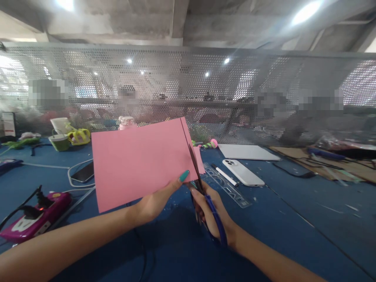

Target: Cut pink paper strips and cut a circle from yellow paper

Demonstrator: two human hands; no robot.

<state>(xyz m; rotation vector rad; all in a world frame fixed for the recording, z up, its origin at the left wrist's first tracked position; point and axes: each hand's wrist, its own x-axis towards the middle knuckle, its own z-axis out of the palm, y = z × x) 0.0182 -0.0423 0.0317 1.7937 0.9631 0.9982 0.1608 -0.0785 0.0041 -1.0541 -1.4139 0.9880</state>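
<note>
A large pink sheet of paper (141, 160) is held up, tilted, above the blue table. My left hand (160, 197) pinches its lower right edge, the thumb lying on the front. In my right hand (213, 203) is a pair of scissors (216, 217) with dark blades and blue handles. The blades point upward along the sheet's right edge, close to a dark line that runs down it. Whether they are fully closed is hard to see. A smaller pink piece (199, 159) shows just behind the blades.
A clear plastic stencil ruler (227, 186), a white marker (225, 175), a white phone (243, 172) and a white pad (249, 152) lie to the right. On the left are a magenta power strip (41, 215), a dark phone (84, 172) and a green cup (58, 141). A perforated metal screen (164, 86) stands behind.
</note>
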